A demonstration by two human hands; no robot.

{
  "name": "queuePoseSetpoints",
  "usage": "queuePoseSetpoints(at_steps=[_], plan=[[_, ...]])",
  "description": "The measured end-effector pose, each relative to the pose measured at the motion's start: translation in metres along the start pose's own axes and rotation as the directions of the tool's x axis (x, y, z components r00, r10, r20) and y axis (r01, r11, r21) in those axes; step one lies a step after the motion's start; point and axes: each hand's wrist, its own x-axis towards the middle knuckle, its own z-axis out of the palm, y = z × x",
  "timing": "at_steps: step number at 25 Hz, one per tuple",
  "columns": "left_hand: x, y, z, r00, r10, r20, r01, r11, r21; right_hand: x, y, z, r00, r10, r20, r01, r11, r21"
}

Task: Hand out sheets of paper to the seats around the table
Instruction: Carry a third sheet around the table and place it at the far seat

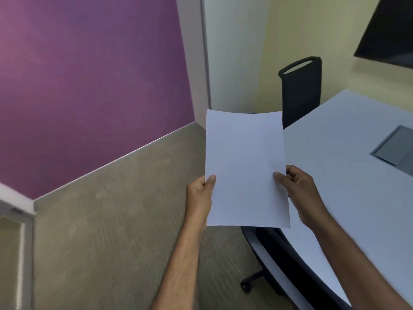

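I hold blank white paper [245, 168] upright in front of me, over the left edge of the white table [348, 153]. My left hand [199, 198] pinches its left edge, thumb on the front. My right hand [299, 193] grips its right edge the same way. Whether it is one sheet or a thin stack I cannot tell. A black chair [301, 90] stands at the table's far left end, its back upright.
A grey hatch [395, 146] is set into the tabletop at the right. A dark chair base with a castor [248, 283] shows under the table's near edge. Purple wall and carpet floor [111, 220] lie to the left. A dark screen [388, 30] hangs top right.
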Motion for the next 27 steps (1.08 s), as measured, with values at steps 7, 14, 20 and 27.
queuePoseSetpoints(at_steps=[7,14,20,27], plan=[[0.161,0.012,-0.024,0.977,0.029,0.21,-0.045,0.996,0.072,0.078,-0.001,0.08,0.953,0.068,-0.296,-0.045,0.996,0.082],[0.305,0.007,0.021,0.895,-0.054,0.443,-0.007,0.991,0.134,0.177,-0.001,0.092,0.811,0.115,-0.574,-0.055,0.991,0.12],[0.437,0.023,0.104,0.799,-0.102,0.593,-0.046,0.972,0.23,0.289,0.013,0.073,0.668,0.173,-0.724,-0.029,0.978,0.207],[0.563,0.07,0.214,0.706,-0.12,0.698,-0.077,0.967,0.244,0.415,0.005,0.042,0.545,0.217,-0.81,-0.031,0.97,0.24]])
